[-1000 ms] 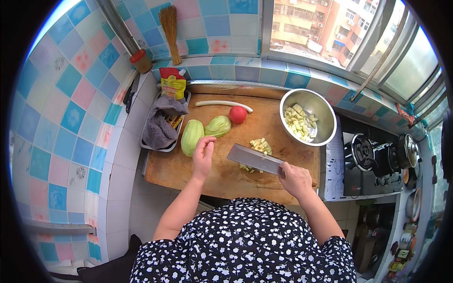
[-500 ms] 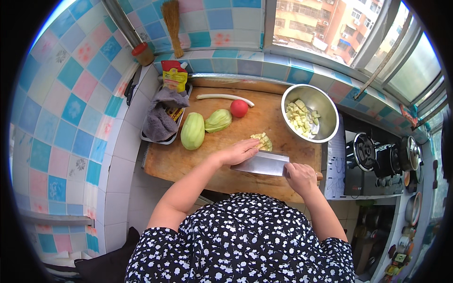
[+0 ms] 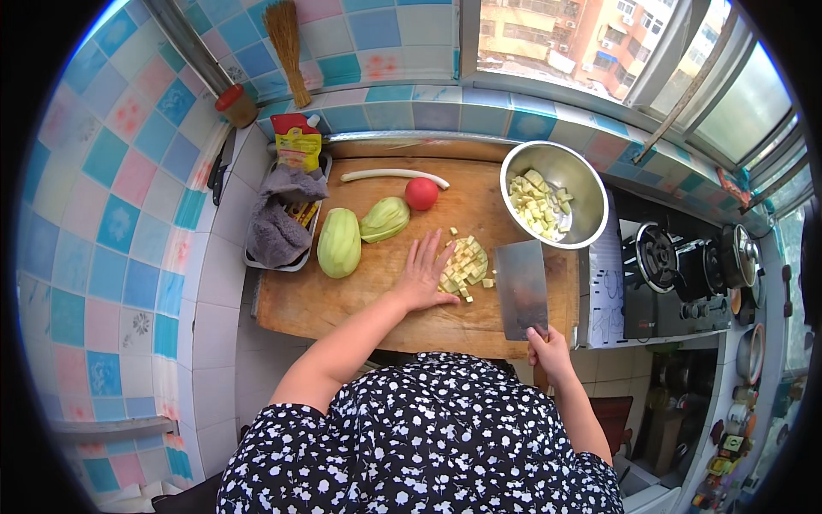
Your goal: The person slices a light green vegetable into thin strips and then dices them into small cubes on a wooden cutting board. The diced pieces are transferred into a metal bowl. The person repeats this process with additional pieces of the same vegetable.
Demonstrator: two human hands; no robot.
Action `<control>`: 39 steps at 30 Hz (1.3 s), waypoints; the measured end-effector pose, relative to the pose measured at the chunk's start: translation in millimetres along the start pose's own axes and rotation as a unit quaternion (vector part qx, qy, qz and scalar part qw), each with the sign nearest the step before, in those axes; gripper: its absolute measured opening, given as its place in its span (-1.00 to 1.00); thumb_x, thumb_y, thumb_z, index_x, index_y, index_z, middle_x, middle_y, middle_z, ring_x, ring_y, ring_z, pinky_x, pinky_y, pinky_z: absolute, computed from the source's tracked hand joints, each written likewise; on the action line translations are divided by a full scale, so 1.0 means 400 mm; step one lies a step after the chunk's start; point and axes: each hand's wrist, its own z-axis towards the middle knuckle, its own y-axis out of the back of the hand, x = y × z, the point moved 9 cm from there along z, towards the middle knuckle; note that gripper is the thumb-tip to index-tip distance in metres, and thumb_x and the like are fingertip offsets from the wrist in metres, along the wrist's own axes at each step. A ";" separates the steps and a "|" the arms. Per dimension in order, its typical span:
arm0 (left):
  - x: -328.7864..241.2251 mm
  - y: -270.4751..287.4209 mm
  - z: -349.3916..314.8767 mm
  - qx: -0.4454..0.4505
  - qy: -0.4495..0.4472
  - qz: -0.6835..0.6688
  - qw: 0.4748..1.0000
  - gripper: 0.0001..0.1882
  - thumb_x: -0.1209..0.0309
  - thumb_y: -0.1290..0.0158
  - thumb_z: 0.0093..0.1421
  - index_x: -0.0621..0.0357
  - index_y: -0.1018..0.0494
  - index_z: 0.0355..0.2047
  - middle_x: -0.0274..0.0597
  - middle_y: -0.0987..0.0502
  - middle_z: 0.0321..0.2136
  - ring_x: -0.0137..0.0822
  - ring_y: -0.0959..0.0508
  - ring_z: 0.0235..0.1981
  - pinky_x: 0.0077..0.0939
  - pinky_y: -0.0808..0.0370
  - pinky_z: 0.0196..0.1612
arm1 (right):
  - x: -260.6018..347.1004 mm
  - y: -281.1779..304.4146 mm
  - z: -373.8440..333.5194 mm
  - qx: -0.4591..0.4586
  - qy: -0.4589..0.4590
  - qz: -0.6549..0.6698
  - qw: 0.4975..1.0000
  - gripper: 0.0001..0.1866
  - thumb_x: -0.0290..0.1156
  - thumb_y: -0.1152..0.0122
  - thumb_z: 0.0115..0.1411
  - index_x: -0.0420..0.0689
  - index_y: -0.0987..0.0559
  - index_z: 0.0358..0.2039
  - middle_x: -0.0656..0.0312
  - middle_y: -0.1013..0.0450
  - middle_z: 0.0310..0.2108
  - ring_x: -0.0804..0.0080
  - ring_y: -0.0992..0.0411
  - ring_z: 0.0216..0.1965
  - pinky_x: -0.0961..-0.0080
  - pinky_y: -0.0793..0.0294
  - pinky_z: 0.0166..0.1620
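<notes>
My left hand (image 3: 422, 276) lies with spread fingers on the wooden board, against the left side of a heap of pale diced vegetable (image 3: 467, 262). Gripped in my right hand (image 3: 549, 353) is a broad cleaver (image 3: 522, 289), its blade pointing away from me and apart from the heap on the right. A few loose cubes have fallen around the heap. Further left rest a whole peeled pale-green vegetable (image 3: 340, 243), perhaps an eggplant, and a cut piece (image 3: 385, 220) of the same colour. Behind them are a red tomato (image 3: 421, 194) and a long white leek-like stalk (image 3: 395, 178).
A steel bowl (image 3: 591, 183) with pale cubes stands at the board's far right. Left of the cutting board (image 3: 295, 301), a tray (image 3: 281, 265) holds a grey cloth (image 3: 278, 224) and a yellow pouch (image 3: 298, 151). A gas stove (image 3: 655, 259) is to the right.
The cleaver has swung from lying crosswise near my left hand to pointing away on the right. My left hand has spread its fingers, and the diced heap has loosened into separate cubes.
</notes>
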 end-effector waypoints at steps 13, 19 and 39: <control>-0.012 -0.003 0.116 0.053 -0.034 -0.019 0.998 0.15 -0.35 -0.17 -0.05 -0.06 0.00 0.43 0.19 0.12 0.42 0.05 0.17 0.47 -0.08 0.26 0.47 | -0.160 -0.004 -0.078 -0.067 -0.101 0.184 0.976 -0.78 -0.22 -0.07 0.40 -0.08 -0.40 -0.33 0.34 -0.29 -0.64 0.51 -0.28 -0.68 0.49 -0.34 -0.58; -0.048 -0.012 0.114 -0.032 -0.027 -0.083 0.996 -0.05 -0.26 -0.18 0.01 -0.04 -0.27 0.31 0.12 -0.06 0.37 0.09 0.00 0.42 -0.06 0.08 0.44 | -0.133 -0.150 0.032 -0.064 -0.082 0.212 0.972 -0.77 -0.21 -0.05 0.40 -0.12 -0.39 -0.28 0.33 -0.30 -0.64 0.51 -0.30 -0.70 0.48 -0.37 -0.60; -0.092 0.241 0.091 -0.217 0.083 -0.160 0.960 -0.43 0.13 -0.26 0.09 0.07 -0.50 0.08 0.09 -0.30 0.21 0.08 -0.32 0.21 -0.11 -0.26 0.26 | 0.094 -0.394 0.075 0.135 -0.049 0.239 0.960 -0.80 -0.26 -0.09 0.37 -0.04 -0.33 -0.32 0.35 -0.30 -0.63 0.50 -0.29 -0.67 0.46 -0.39 -0.52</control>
